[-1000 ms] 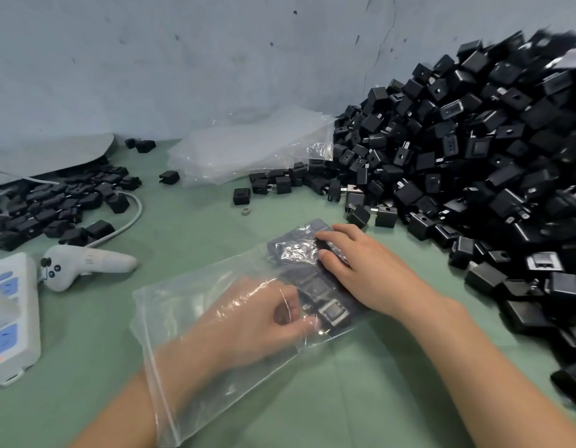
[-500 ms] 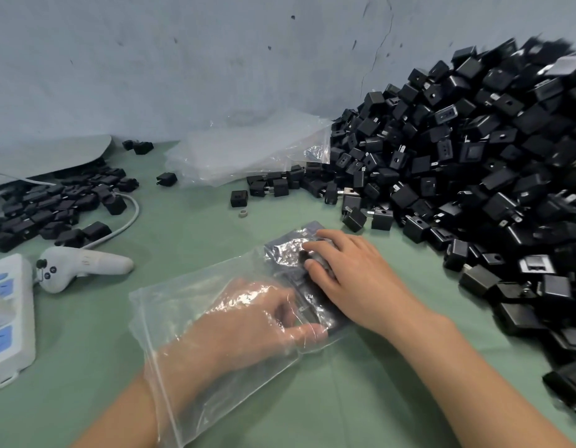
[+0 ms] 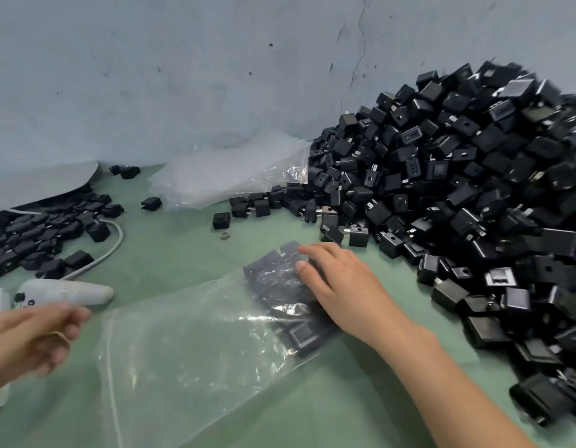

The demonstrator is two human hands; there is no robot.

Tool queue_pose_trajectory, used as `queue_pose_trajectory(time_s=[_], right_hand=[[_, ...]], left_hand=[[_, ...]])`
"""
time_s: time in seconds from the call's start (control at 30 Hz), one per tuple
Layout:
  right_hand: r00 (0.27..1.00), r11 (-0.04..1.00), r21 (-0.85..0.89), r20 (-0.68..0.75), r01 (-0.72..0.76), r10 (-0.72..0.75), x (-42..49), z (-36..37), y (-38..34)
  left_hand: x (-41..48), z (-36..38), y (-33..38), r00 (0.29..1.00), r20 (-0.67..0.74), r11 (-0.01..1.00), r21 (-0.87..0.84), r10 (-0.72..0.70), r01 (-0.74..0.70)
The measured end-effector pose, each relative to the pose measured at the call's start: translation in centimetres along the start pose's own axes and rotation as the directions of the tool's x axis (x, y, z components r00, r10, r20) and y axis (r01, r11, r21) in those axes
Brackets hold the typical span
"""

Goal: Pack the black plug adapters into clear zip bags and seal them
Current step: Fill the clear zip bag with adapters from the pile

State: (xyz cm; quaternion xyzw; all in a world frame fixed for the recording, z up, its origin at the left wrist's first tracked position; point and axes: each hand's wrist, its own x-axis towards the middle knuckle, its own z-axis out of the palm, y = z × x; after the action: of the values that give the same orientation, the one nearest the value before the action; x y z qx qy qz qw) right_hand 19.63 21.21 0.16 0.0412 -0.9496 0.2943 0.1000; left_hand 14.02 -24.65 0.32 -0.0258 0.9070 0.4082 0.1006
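The clear zip bag (image 3: 189,367) lies flat on the green worktop (image 3: 170,253), its zip strip at the near left end. Just left of the bag and off it, the left hand (image 3: 31,334) is blurred, its fingers loosely bent with nothing seen in them. At the bag's far right end a cluster of black plug adapters (image 3: 280,286) sits inside the plastic. The right hand (image 3: 341,286) rests palm down on top of them, its fingers straight and a little spread, pressing through the film.

Beyond the bag's left end lies a white handheld device (image 3: 67,291) with a cable. Further left of the bag is a small heap of adapters (image 3: 38,234). To the bag's right and beyond rises the big pile of loose adapters (image 3: 458,195). Behind the bag, a stack of empty bags (image 3: 228,176) lies against the grey wall (image 3: 183,76).
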Motion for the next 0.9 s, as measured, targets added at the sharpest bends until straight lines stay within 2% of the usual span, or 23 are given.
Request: queue_pose_trajectory(time_s=[0.03, 0.1, 0.13, 0.2, 0.23, 0.3, 0.33, 0.4, 0.43, 0.57, 0.7, 0.9], right_hand=[[0.999, 0.998, 0.050, -0.037, -0.032, 0.034, 0.1, -0.3, 0.3], [0.975, 0.958, 0.248, -0.131, -0.142, 0.178, 0.2, -0.8, 0.9], [0.942, 0.893, 0.394, -0.155, -0.216, 0.297, 0.3, -1.2, 1.1], [0.829, 0.651, 0.679, -0.111, -0.340, 0.549, 0.9, -1.9, 1.8], [0.770, 0.506, 0.786, -0.061, -0.355, 0.636, 1.1, -2.3, 2.1], [0.672, 0.232, 0.916, 0.053, -0.328, 0.739, 1.3, -3.1, 2.5], [0.646, 0.136, 0.947, 0.091, -0.293, 0.758, 1.5, -3.2, 2.6], [0.600, 0.037, 0.958, 0.147, -0.284, 0.786, 1.6, -3.4, 2.7], [0.591, 0.021, 0.957, 0.161, -0.290, 0.791, 1.6, -3.4, 2.6], [0.642, 0.013, 0.965, 0.163, -0.260, 0.749, 2.0, -3.2, 2.8], [0.627, 0.045, 0.971, 0.118, -0.237, 0.770, 3.0, -2.9, 3.1], [0.608, 0.023, 0.975, 0.119, -0.220, 0.785, 3.3, -2.5, 3.1]], left_hand=[[0.1, -0.3, 1.1, 0.996, -0.063, 0.996, 0.077, 0.057, -0.052], [-0.1, 1.5, 7.8, 0.979, -0.155, 0.990, -0.014, 0.134, -0.137], [-0.2, 3.4, 11.8, 0.962, -0.144, 0.971, -0.022, 0.232, -0.237], [-0.7, 8.1, 18.9, 0.882, 0.053, 0.879, 0.071, 0.468, -0.471], [-0.2, 10.7, 22.0, 0.844, 0.152, 0.832, 0.147, 0.515, -0.534], [1.4, 16.1, 27.1, 0.800, 0.333, 0.732, 0.332, 0.499, -0.594], [2.3, 18.7, 28.9, 0.794, 0.392, 0.682, 0.413, 0.465, -0.603], [4.3, 23.2, 31.2, 0.795, 0.432, 0.595, 0.528, 0.427, -0.606], [5.3, 25.0, 31.8, 0.807, 0.426, 0.579, 0.561, 0.410, -0.591], [8.9, 29.6, 32.1, 0.866, 0.381, 0.628, 0.599, 0.324, -0.498], [10.5, 30.6, 31.8, 0.878, 0.314, 0.663, 0.576, 0.361, -0.478], [8.8, 33.3, 32.3, 0.921, 0.066, 0.756, 0.550, 0.383, -0.354]])
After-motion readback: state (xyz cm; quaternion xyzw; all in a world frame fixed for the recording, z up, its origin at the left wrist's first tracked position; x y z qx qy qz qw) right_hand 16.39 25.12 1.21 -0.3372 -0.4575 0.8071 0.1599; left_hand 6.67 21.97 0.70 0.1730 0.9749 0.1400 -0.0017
